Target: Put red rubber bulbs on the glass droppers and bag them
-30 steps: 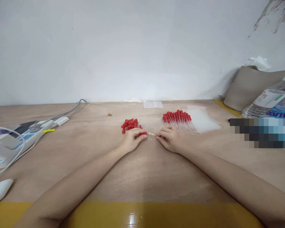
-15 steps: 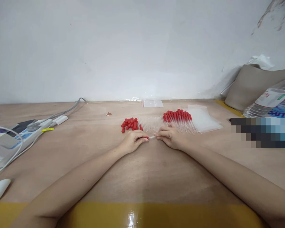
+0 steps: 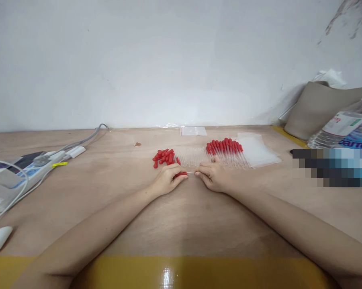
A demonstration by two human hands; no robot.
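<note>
Between the thumb and fingers of my left hand (image 3: 168, 178) is a red rubber dropper bulb (image 3: 181, 174). My right hand (image 3: 212, 174) pinches a thin clear glass tube (image 3: 191, 172), whose left end meets the bulb; how deep it sits inside is hidden. Behind my left hand lies a pile of loose red bulbs (image 3: 163, 155). A row of bare clear tubes (image 3: 190, 156) is spread just beyond both hands. To its right, droppers with red bulbs on them (image 3: 224, 146) lie side by side, their tubes pointing toward me.
Clear plastic bags (image 3: 257, 150) lie right of the droppers, and a small bag (image 3: 193, 131) lies by the wall. A power strip with cables (image 3: 33, 172) occupies the left side. A water bottle (image 3: 337, 126) and a grey-brown container (image 3: 316, 106) stand at the right.
Both hands hold nearly the same pose. Slightly more of the red bulb shows between my left fingers, and the view has shifted very slightly.
</note>
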